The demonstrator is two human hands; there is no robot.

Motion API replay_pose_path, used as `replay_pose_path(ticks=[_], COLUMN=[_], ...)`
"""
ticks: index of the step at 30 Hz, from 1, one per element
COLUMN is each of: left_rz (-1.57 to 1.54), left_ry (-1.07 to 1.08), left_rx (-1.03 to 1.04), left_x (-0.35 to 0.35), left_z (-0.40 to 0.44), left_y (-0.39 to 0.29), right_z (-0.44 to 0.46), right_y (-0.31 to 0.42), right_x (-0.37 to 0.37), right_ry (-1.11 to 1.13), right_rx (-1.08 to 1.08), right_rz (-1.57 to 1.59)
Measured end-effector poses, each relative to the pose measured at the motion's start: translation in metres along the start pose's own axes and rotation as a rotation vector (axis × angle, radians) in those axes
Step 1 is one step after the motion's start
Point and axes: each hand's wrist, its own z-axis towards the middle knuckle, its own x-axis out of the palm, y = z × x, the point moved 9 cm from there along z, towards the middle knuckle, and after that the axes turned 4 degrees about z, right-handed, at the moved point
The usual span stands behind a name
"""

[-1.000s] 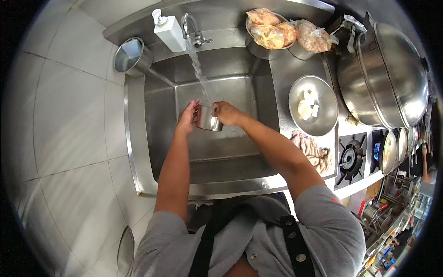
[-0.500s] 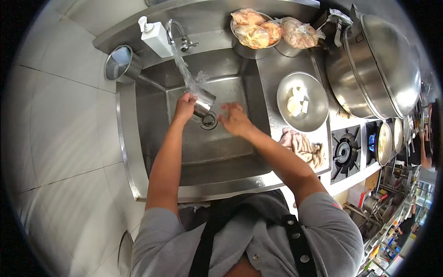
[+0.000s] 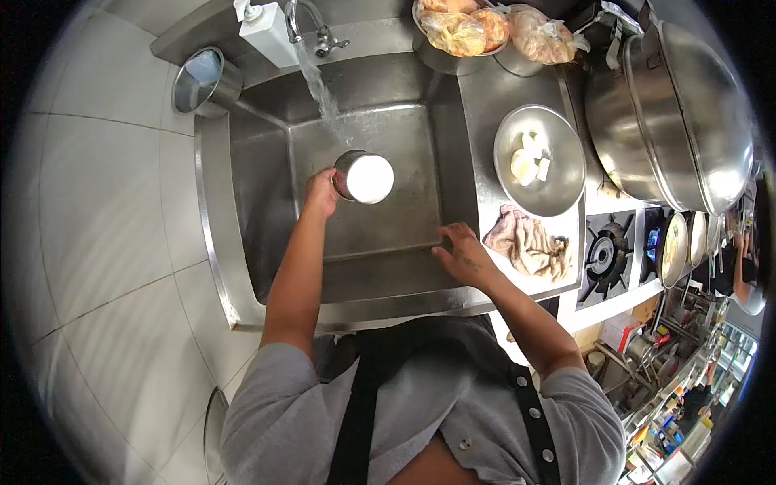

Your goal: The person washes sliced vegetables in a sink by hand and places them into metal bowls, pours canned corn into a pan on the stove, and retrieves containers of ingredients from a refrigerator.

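Note:
In the head view, my left hand (image 3: 322, 192) is closed around the side of a metal cup (image 3: 348, 179) over the middle of the sink (image 3: 388, 230). The cup's round end facing me is glaring white, and I cannot tell whether it is the base or the mouth. Water runs from the faucet (image 3: 294, 23) and falls just beyond the cup. My right hand (image 3: 466, 255) is over the sink's right side, fingers loosely bent and thumb apart, holding nothing. Close to its right lies a crumpled, stained cloth (image 3: 529, 246).
A metal bowl (image 3: 558, 182) with white pieces stands right of the sink. Behind it are bagged foods (image 3: 465, 32) in pots. A large lidded pot (image 3: 679, 113) and a gas burner (image 3: 603, 255) are farther right. A soap bottle (image 3: 268, 34) and metal bucket (image 3: 208, 85) stand left.
My left hand has taken the cup out of the water stream and turned its round end toward me. My right hand has drawn back toward the sink's right front edge.

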Motion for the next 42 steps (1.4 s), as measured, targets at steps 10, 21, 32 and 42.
replay_pose_path(ticks=[10,21,32,42], left_rz=[-0.486,-0.405,-0.201,0.325], left_ry=[0.215,0.365,0.433,0.166], left_rx=[-0.115,-0.227,0.066,0.593], left_x=[0.043,0.072,0.138,0.277], left_z=[-0.071,-0.090,-0.143,-0.306], left_y=[0.001,0.034,-0.007,-0.006], right_z=[-0.010,-0.039,-0.065,-0.190], right_y=[-0.006,-0.042,-0.118,-0.151], right_x=[-0.002,-0.050,-0.134,-0.169], right_ry=[0.020,-0.230,-0.610,-0.202], right_rx=[-0.015,0.218,0.341,0.169], right_rz=[-0.026,0.538,1.198,0.446])
